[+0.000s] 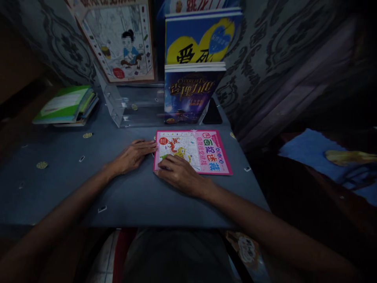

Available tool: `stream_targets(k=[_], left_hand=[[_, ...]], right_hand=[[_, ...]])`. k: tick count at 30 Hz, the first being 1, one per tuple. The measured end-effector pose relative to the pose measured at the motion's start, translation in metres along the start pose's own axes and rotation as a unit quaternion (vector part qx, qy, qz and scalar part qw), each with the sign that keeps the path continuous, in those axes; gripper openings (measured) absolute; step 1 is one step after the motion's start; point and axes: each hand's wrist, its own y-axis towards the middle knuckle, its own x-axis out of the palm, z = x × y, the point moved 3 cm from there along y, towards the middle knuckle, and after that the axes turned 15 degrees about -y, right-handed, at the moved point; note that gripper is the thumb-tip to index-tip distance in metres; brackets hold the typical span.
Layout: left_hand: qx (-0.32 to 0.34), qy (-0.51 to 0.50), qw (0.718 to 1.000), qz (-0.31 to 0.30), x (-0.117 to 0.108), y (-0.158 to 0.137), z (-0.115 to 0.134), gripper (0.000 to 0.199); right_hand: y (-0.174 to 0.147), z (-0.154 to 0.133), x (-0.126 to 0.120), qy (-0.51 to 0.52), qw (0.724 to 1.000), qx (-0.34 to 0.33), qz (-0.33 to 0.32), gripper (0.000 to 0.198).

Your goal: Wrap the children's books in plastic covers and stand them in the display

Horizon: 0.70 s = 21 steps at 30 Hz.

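A pink book with a cartoon fox and tiger on its cover lies flat on the table. My left hand rests palm down at the book's left side, fingers stretched out, their tips at its edge. Over the lower left part of the cover lies my right hand, its fingers bent and drawn together at the left edge near the corner. The underside of that hand is hidden, so its thumb's exact hold does not show.
Behind the book, a clear rack holds a large picture book, a purple book and a blue-and-yellow book. A dark phone lies right of it. Green-topped books are stacked at the left on the patterned tablecloth.
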Motion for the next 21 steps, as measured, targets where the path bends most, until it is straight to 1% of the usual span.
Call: stream_targets(k=[5,9,13,18,21], left_hand=[[0.009,-0.002,1.000,-0.016,0.003,-0.014,0.017,0.048],[0.003,-0.002,0.999,-0.033,0.007,-0.028,0.030,0.048],[0.000,0.004,0.999,-0.036,0.009,-0.040,0.041,0.050],[-0.004,0.010,0.999,-0.044,0.012,-0.048,0.049,0.048],[0.005,0.014,0.999,-0.031,0.015,-0.048,0.050,0.046]], right_hand=[[-0.001,0.000,0.003,0.002,1.000,0.010,0.003,0.024],[-0.002,0.000,0.003,0.009,1.000,0.009,0.005,0.024],[-0.001,0.001,0.001,0.025,1.000,0.007,0.016,0.026],[-0.002,0.002,0.000,0.067,0.997,0.017,0.032,0.024],[-0.002,0.001,-0.001,0.081,0.996,0.023,0.024,0.022]])
